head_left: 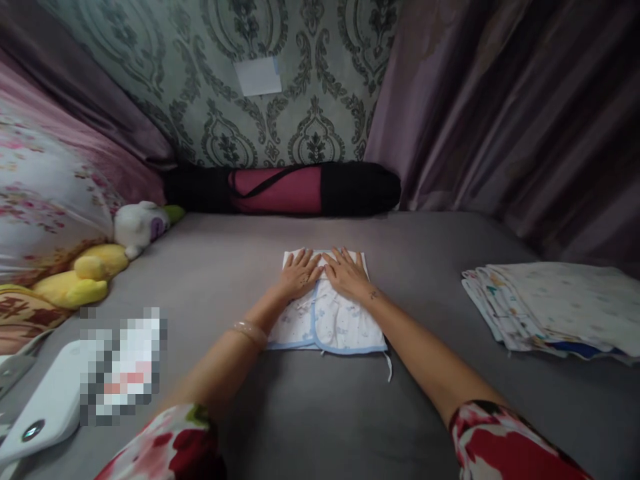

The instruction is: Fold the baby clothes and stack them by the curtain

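Note:
A small white baby garment (330, 323) with pale blue trim and loose ties lies folded flat on the grey bed surface (320, 413). My left hand (300, 273) rests palm down on its far left part, fingers stretched out. My right hand (347, 272) lies flat beside it on the far right part, fingers spread. The two hands touch side by side. A clear bangle (249, 331) sits on my left wrist.
A stack of folded printed cloths (555, 307) lies at the right. A rolled pink mat in a black bag (283, 189) lies along the patterned wall. Yellow and white plush toys (107, 257) and a floral pillow (45, 200) sit left; a white device (43, 410) lies front left.

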A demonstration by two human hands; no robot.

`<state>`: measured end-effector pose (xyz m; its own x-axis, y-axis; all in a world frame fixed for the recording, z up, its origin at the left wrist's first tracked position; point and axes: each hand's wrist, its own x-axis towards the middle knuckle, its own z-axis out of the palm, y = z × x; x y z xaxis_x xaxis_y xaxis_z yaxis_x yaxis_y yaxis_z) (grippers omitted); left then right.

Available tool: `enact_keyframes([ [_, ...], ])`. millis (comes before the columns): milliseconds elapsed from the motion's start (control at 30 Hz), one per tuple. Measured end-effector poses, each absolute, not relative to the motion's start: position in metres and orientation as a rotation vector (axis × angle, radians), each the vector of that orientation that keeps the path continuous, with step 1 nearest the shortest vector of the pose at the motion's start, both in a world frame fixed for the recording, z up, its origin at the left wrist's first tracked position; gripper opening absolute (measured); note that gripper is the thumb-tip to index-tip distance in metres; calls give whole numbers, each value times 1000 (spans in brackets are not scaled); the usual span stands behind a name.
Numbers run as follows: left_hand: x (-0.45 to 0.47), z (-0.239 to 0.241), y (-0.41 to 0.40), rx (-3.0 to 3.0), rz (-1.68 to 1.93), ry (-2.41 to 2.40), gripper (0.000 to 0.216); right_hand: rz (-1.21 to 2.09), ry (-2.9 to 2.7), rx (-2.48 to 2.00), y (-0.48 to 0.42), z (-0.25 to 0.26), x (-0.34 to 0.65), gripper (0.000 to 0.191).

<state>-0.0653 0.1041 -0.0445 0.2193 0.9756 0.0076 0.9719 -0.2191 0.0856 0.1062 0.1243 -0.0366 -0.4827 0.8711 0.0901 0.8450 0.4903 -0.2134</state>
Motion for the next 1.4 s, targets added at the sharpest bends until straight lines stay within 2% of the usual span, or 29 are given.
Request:
enact_keyframes([
  [133, -68, -35, 108, 2339, 19, 1865, 64, 256, -2585, -1506, 127, -37, 107, 52],
  [233, -76, -28, 106, 2428, 108, 1817, 67, 317, -2635, -1481, 128, -30, 114, 55],
  [433, -91, -50, 101, 2478, 117, 1838, 64, 214, -2658, -1394, 122, -39, 121, 53],
  [567, -91, -42, 98, 2430, 51, 1832, 65, 249, -2675, -1406, 119, -36, 121, 54],
  [733, -77, -21, 52, 2506, 78, 1784, 68, 221, -2698, -1280, 78, -29, 130, 56],
  [933, -67, -42, 11, 2574, 10, 1706, 61, 182, -2717, -1253, 38, -39, 132, 55],
  [1200, -59, -27, -17, 2599, 64, 1769, 62, 197, -2752, -1187, -1, -24, 134, 57],
  [1400, -56, -46, -38, 2567, 31, 1744, 59, 248, -2790, -1156, -32, -31, 131, 56],
])
